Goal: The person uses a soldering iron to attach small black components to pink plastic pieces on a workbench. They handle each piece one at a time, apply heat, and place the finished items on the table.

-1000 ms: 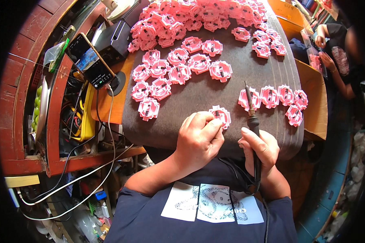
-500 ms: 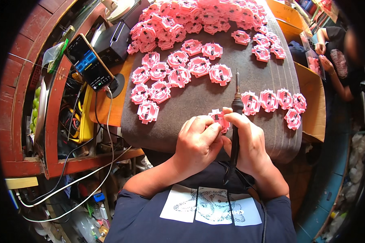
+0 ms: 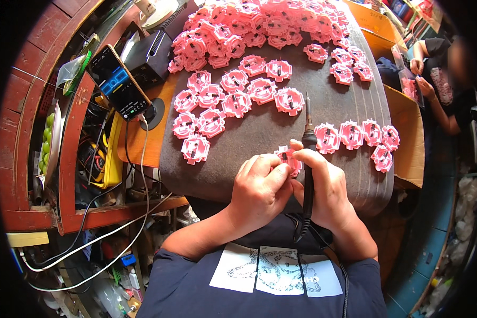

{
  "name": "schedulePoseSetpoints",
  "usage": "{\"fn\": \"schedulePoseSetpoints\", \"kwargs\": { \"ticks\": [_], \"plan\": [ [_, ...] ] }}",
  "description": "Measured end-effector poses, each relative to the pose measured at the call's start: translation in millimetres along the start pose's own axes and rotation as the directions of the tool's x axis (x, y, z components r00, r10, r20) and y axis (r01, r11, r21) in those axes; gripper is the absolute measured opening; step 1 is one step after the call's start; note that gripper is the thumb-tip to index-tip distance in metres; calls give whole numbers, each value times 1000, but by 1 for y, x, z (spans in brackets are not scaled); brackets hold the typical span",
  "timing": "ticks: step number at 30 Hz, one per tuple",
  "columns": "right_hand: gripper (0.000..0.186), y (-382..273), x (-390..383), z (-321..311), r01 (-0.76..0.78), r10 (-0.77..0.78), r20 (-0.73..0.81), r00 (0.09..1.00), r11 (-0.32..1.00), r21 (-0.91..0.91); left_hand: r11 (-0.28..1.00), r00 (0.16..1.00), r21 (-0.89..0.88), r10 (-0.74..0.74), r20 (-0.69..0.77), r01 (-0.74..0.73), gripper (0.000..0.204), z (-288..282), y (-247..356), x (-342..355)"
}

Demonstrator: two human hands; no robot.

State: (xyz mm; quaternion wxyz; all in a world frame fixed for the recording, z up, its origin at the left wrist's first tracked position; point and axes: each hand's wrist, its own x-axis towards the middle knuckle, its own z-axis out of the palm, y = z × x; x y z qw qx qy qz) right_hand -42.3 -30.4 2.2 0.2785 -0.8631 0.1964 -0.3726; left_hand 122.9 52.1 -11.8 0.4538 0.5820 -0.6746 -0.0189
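Close to my body, a small pink plastic part (image 3: 288,155) with a dark strip in its middle is pinched between both hands. My left hand (image 3: 257,185) is closed on its left side, and its fingertips hide some of it. The fingers of my right hand (image 3: 328,188) steady the other side while also keeping a soldering iron (image 3: 309,140) against the palm. The iron stands roughly upright in view, its bare metal tip pointing away from me and clear of the held part. Its black cord trails down over my shirt.
Similar pink parts lie in a loose group (image 3: 210,123) on the left, a short row (image 3: 351,134) on the right and a big heap (image 3: 270,24) at the back of the dark worktop (image 3: 249,143). A phone (image 3: 116,82) stands left. Another person (image 3: 434,79) sits far right, beyond cardboard boxes (image 3: 405,135).
The whole view has shifted slightly. Both hands keep their grip on the pink part, and the soldering iron stays in my right hand.
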Motion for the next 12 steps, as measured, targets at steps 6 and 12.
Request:
{"fn": "schedulePoseSetpoints", "kwargs": {
  "ticks": [6,12],
  "plan": [
    [51,1,2,-1,3,-3,18,1000,1000,20,1000,1000,3,-1,1,1,27,-1,1,0],
    [51,0,3,-1,-3,2,26,1000,1000,12,1000,1000,7,-4,0,4,28,0,0,-1]
  ]
}}
